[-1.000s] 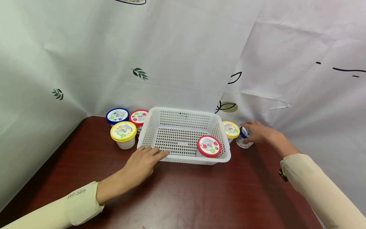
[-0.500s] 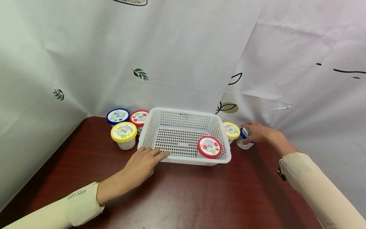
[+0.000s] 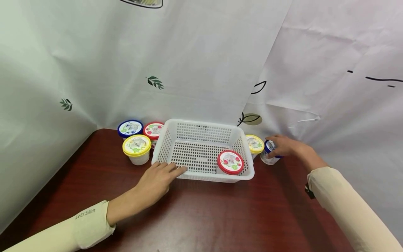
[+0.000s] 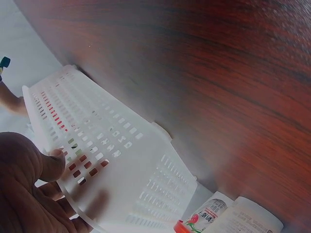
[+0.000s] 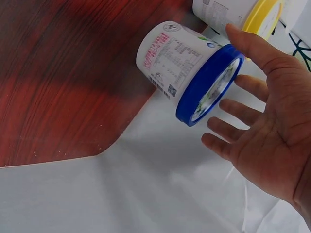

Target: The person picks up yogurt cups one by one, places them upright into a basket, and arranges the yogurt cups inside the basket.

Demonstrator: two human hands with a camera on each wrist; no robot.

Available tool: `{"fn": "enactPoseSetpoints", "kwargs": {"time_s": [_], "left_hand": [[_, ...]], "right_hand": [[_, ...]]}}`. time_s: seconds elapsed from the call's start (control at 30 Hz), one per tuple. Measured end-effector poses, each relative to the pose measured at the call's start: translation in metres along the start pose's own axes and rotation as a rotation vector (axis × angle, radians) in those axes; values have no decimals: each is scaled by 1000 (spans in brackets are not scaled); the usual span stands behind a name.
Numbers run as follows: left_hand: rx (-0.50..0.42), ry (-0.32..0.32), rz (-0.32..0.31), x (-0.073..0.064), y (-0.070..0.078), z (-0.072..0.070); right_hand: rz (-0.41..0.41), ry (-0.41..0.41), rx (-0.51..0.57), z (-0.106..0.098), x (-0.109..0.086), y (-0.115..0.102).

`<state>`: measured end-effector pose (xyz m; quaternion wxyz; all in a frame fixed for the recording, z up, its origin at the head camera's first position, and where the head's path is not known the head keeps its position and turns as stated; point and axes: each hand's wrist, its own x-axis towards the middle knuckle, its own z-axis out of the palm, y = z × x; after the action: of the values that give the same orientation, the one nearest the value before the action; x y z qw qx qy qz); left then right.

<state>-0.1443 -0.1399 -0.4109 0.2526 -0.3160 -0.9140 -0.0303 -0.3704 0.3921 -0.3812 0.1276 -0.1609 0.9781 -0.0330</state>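
Note:
My left hand (image 3: 155, 182) holds the near-left rim of a white perforated plastic basket (image 3: 201, 122). In the left wrist view the thumb lies on the basket's outer wall (image 4: 126, 160), with the fingers past the rim. Inside the basket, at its near-right corner, stands a red-lidded tub (image 3: 231, 162). My right hand (image 3: 288, 147) is at a blue-lidded tub (image 3: 268, 160) on the table's right. In the right wrist view that hand has spread fingers, its thumb and index finger close to the blue lid (image 5: 206, 82); whether they touch cannot be told.
A yellow-lidded tub (image 3: 254, 143) stands between the basket and the blue-lidded one. Left of the basket are another blue-lidded tub (image 3: 130, 128), a second yellow-lidded tub (image 3: 136, 148) and a red-lidded one (image 3: 153, 130). A pale cloth (image 3: 201, 70) hangs behind the dark red table (image 3: 207, 213).
A little more of the blue lid shows under my right hand than before. My left hand and the basket stay in place; the head view shifts slightly.

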Motion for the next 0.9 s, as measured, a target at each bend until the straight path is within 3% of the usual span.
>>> {"fn": "enactPoseSetpoints", "kwargs": {"time_s": [0.17,0.33,0.67,0.9], "left_hand": [[1,5,0,-1,0,1],[3,14,3,-1,0,3],[-5,12,-3,-1,0,3],[3,6,-8,0,0,2]], "right_hand": [[-44,13,-6,11,11,19],[-15,2,25,7,3,11],[-31,0,46,3,-5,6],[-45,-23,55,-20,-30,-26]]}}
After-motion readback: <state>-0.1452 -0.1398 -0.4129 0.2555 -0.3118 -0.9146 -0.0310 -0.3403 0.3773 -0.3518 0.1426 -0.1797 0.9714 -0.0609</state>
